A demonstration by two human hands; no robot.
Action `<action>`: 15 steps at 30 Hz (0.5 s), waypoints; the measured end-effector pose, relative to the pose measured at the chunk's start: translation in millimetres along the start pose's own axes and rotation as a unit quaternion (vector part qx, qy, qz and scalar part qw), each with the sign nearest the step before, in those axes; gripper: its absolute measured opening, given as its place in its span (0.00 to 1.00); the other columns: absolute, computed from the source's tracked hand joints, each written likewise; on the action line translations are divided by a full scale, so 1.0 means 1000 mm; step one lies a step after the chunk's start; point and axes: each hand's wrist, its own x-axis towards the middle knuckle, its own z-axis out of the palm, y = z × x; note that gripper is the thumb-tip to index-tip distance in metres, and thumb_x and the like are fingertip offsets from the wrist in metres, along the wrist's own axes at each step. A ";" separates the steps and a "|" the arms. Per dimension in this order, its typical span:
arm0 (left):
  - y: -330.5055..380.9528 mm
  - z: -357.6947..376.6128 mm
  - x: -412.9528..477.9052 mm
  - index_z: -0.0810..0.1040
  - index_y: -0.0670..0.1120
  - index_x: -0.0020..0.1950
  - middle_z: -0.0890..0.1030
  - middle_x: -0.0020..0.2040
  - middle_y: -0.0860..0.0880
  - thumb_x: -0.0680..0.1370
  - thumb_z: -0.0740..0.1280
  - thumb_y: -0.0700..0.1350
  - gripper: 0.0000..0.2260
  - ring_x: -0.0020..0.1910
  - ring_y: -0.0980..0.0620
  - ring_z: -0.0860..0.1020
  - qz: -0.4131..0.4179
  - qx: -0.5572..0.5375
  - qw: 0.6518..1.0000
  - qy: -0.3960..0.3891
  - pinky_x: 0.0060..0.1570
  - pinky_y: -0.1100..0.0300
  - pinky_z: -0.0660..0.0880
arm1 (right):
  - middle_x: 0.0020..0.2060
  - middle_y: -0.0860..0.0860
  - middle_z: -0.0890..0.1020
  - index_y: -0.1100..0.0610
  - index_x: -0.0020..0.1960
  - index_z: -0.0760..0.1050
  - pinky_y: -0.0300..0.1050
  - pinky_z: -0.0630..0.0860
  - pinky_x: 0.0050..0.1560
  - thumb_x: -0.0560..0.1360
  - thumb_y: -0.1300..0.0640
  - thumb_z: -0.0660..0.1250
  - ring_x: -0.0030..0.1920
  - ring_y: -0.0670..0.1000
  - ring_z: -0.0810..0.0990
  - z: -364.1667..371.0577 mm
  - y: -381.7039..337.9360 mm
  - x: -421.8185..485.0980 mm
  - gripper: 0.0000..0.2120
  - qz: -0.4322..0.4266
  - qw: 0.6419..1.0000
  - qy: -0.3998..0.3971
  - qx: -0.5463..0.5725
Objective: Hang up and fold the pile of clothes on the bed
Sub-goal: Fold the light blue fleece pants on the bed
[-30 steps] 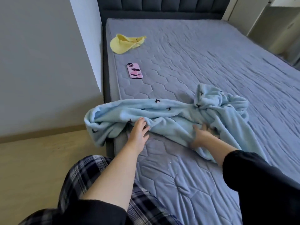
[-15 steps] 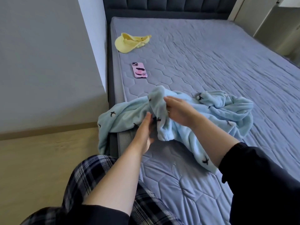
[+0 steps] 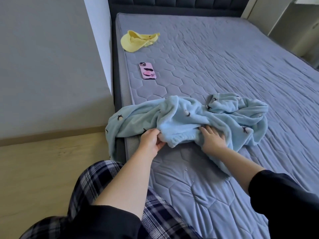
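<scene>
While pinching hem of light-blue fleece garment (image 3: pixel 181 118) with left hand (image 3: pixel 151 141), pressing it with right hand (image 3: pixel 213 139), spread flat. Draped over mattress (image 3: pixel 207 66) edge.

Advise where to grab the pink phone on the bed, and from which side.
Probably pinch the pink phone across its two long edges, coming straight down from above. It lies flat, camera side up, on the mattress, apart from the blue garment, so nothing blocks either edge, and the soft quilting should give.
</scene>
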 end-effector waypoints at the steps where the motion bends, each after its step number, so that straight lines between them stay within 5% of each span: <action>1: 0.001 -0.001 -0.001 0.77 0.43 0.43 0.81 0.36 0.46 0.78 0.59 0.34 0.10 0.35 0.49 0.79 -0.007 -0.014 1.000 0.002 0.27 0.60 0.77 | 0.78 0.51 0.49 0.51 0.78 0.49 0.57 0.43 0.75 0.73 0.55 0.63 0.77 0.54 0.46 0.009 0.007 -0.002 0.38 -0.002 0.997 0.036 -0.067; 5: 0.005 -0.002 -0.003 0.78 0.44 0.46 0.82 0.39 0.45 0.78 0.60 0.34 0.09 0.37 0.48 0.80 -0.006 -0.052 0.998 0.022 0.27 0.60 0.77 | 0.78 0.54 0.43 0.54 0.78 0.47 0.57 0.29 0.70 0.73 0.52 0.63 0.77 0.56 0.40 0.034 -0.008 -0.013 0.39 -0.102 0.982 0.112 -0.115; 8: 0.006 -0.001 -0.006 0.77 0.43 0.46 0.81 0.41 0.44 0.78 0.61 0.35 0.07 0.37 0.48 0.80 -0.005 -0.043 0.999 0.010 0.27 0.60 0.77 | 0.74 0.55 0.61 0.56 0.74 0.60 0.59 0.47 0.73 0.71 0.52 0.66 0.74 0.57 0.57 0.041 -0.020 -0.017 0.33 -0.115 0.977 0.132 -0.121; 11: 0.003 0.000 -0.009 0.74 0.44 0.58 0.80 0.49 0.45 0.77 0.63 0.37 0.10 0.45 0.46 0.80 0.076 0.115 0.989 0.051 0.38 0.53 0.80 | 0.55 0.53 0.78 0.55 0.59 0.71 0.53 0.66 0.61 0.72 0.57 0.64 0.59 0.57 0.75 0.030 -0.024 -0.011 0.15 -0.047 0.989 0.143 0.011; 13: 0.004 -0.002 -0.012 0.71 0.47 0.64 0.77 0.47 0.52 0.75 0.64 0.39 0.18 0.49 0.47 0.77 0.223 0.302 0.916 0.140 0.49 0.51 0.77 | 0.47 0.53 0.80 0.55 0.51 0.73 0.49 0.72 0.50 0.73 0.57 0.63 0.50 0.57 0.78 0.016 -0.032 -0.007 0.07 -0.012 0.987 0.106 0.122; 15: 0.006 0.000 -0.017 0.74 0.48 0.60 0.77 0.48 0.53 0.73 0.65 0.39 0.16 0.50 0.49 0.76 0.361 0.392 0.839 0.111 0.50 0.58 0.74 | 0.42 0.54 0.81 0.57 0.45 0.74 0.49 0.74 0.44 0.73 0.58 0.63 0.45 0.57 0.78 0.003 -0.040 -0.005 0.03 0.002 0.972 0.083 0.218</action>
